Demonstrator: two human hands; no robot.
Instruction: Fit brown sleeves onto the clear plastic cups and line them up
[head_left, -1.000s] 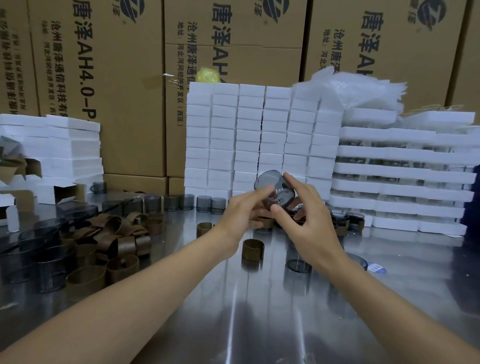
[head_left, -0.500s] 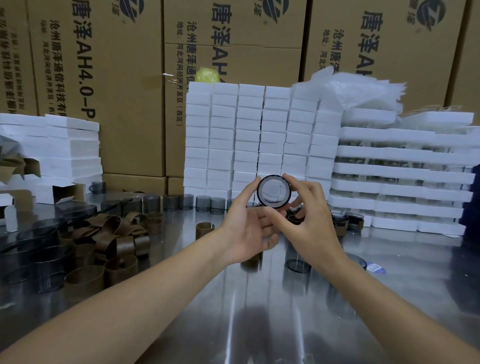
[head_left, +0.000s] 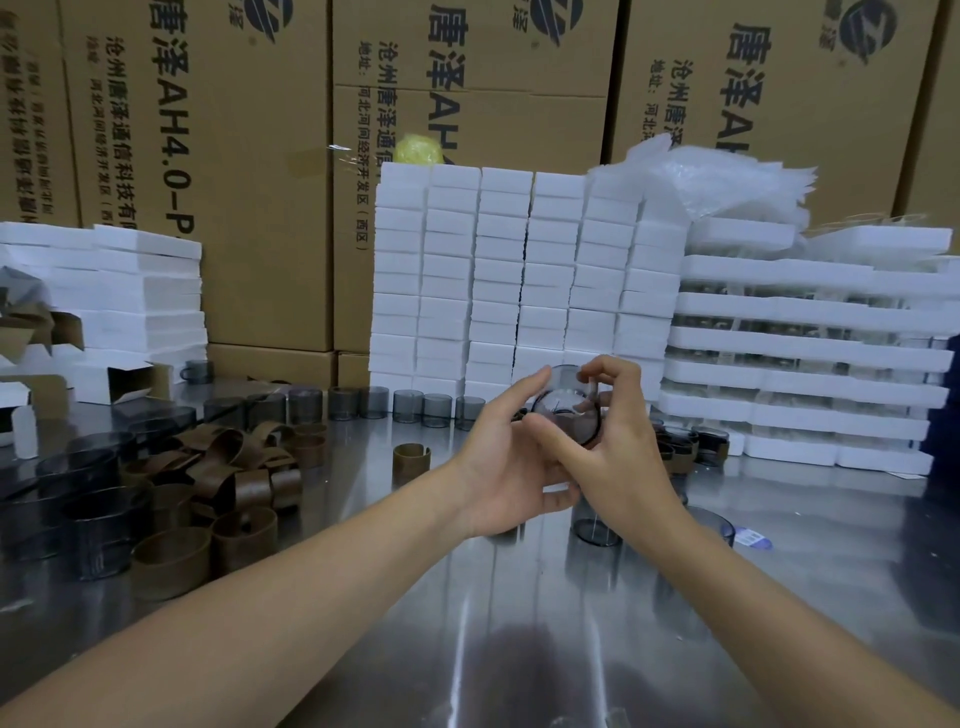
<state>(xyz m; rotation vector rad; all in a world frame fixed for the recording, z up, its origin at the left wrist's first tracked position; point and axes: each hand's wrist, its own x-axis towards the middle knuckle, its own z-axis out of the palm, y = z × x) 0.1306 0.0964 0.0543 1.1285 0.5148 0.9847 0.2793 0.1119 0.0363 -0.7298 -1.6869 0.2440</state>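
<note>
Cup (head_left: 566, 410) held tipped above the surface (head_left: 519, 649), left hand (head_left: 506, 462) cradling its side, right hand (head_left: 618, 457) curled over its top. Whether one of the sleeves (head_left: 208, 483) heaped at left is on it I cannot tell. One hand should brace the cup while the other pushes squarely, seating it evenly before it joins the row (head_left: 408, 408) behind.

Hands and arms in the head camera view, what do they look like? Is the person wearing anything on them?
The left forearm and right forearm are bare as far as the frame shows, with no sleeves in view. The left hand and right hand have no gloves on, and no watch, bracelet or ring is visible on either.
</note>
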